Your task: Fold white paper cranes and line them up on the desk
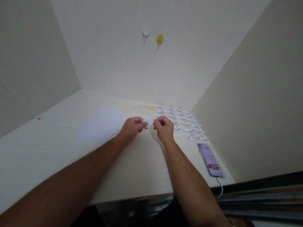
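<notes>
A small folded piece of white paper is held up between my two hands, above the middle of the table. My left hand pinches its left side between thumb and fingers. At the other side, the fingertips of my right hand are closed on the paper's right edge. Part of the paper is hidden by my fingers, so its exact folded shape is hard to make out. Just beyond my right hand stand several folded white paper cranes in rows.
White sheets of paper lie left of my left hand. A phone with a white cable rests near the right front edge of the pale table. Walls close in three sides; a white hook and a yellow hook are on the back one.
</notes>
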### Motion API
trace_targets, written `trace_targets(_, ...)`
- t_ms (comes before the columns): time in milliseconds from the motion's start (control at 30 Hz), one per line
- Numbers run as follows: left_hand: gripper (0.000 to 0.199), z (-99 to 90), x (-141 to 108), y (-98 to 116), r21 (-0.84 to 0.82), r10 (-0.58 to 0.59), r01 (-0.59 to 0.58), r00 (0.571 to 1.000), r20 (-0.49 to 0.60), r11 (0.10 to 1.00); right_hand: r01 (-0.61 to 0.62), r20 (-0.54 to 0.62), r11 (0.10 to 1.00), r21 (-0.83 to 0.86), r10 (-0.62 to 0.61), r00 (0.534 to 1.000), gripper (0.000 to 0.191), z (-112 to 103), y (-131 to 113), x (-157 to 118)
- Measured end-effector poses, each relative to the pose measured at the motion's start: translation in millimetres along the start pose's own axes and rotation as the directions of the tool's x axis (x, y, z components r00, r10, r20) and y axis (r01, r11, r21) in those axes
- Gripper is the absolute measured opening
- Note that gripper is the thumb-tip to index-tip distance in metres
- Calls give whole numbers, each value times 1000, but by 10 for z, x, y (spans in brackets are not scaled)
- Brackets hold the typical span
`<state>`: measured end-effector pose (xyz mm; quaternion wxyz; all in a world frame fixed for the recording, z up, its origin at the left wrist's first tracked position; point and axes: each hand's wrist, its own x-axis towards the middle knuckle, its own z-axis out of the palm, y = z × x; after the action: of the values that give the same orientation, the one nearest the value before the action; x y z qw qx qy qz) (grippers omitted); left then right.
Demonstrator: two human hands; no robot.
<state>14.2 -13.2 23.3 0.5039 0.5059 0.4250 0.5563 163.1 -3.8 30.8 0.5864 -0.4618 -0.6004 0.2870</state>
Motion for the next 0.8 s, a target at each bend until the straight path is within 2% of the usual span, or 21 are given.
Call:
trace_targets(400,19,-16,-12,12,89,38,-38,999,1,995,-16,-53,999,31,18,998,7,-18,-13,4)
trace_targets(567,19,-7,-18,13,17,30,-30,999,25,999,-64,-43,992,111,69,997,8,-12,3,22)
trace_targets(800,18,-31,-20,34,-72,-16,21,997,73,997,-19,27,996,90,17,999,7,-38,0,23)
